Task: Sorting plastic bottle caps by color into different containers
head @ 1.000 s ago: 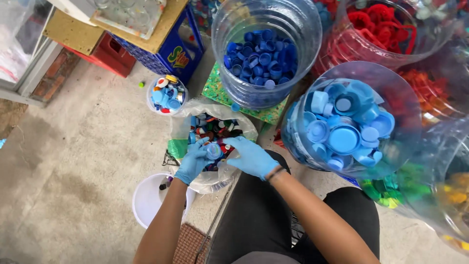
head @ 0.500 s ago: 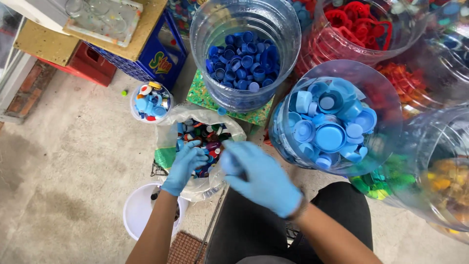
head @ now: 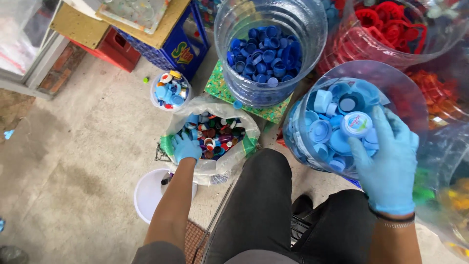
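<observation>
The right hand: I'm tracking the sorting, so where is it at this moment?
In the head view, the right hand is on the right side, over the clear jar of light blue caps, fingertips on a pale printed cap.

1. A pale blue cap [head: 356, 123] with a white printed top sat at the right hand's fingertips, over the mouth of a clear jug [head: 391, 83] holding light blue caps.
2. A clear plastic bag [head: 215, 168] of mixed coloured caps lay open on the floor, the left hand reaching into it.
</observation>
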